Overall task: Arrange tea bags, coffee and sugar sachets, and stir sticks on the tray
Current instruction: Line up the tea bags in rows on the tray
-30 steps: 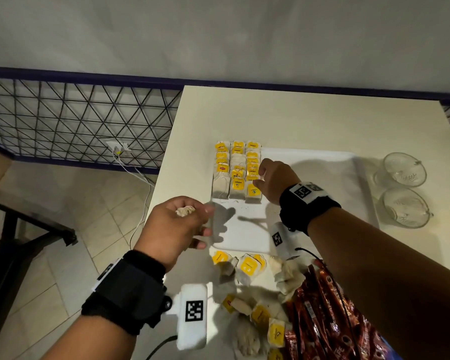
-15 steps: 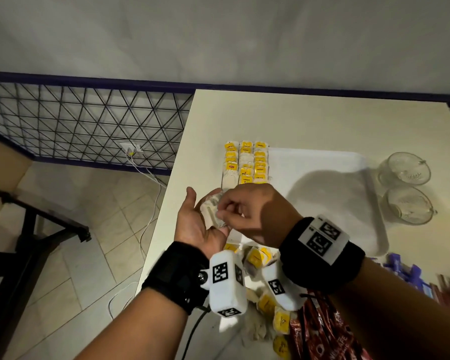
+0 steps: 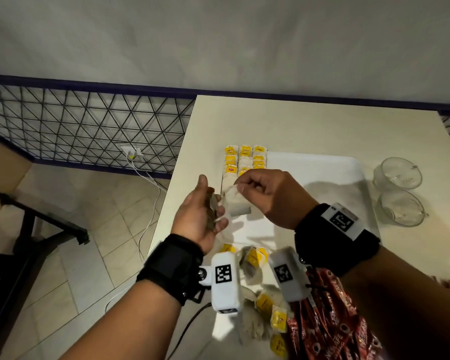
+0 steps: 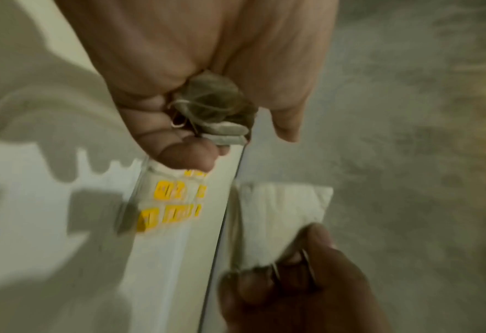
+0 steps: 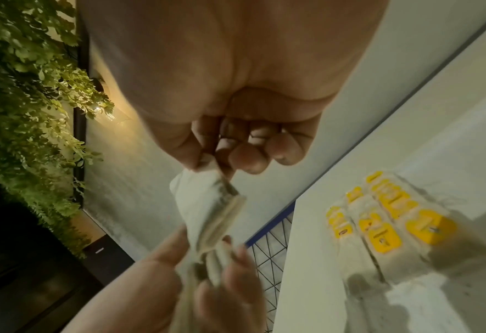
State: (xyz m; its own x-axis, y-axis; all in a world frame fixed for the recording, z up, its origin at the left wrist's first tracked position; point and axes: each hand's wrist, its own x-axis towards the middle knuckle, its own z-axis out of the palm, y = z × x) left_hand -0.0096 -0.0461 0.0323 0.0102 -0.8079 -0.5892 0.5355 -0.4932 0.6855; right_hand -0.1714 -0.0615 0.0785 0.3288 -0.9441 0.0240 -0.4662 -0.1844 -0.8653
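Over the tray's near left part, my left hand [image 3: 213,209] lies palm up, fingers curled round a small bunch of tea bags [image 4: 210,108]. My right hand [image 3: 240,187] pinches one pale tea bag [image 3: 235,203] between thumb and forefinger, just right of the left palm; the same tea bag [image 5: 207,198] hangs from the pinch in the right wrist view. Three rows of yellow-tagged tea bags [image 3: 244,159] lie on the left end of the white tray [image 3: 322,172]. Loose tea bags [image 3: 257,289] and red coffee sachets [image 3: 322,323] are heaped near the table's front edge.
Two glass cups [image 3: 398,174] [image 3: 400,209] stand right of the tray. The table's left edge [image 3: 166,203] drops to a tiled floor with a cable and a black frame. A wall and a mesh railing run behind the table.
My right hand left the tea bag rows on the tray, came back to my left hand and took hold of one tea bag there. The left hand turned palm up.
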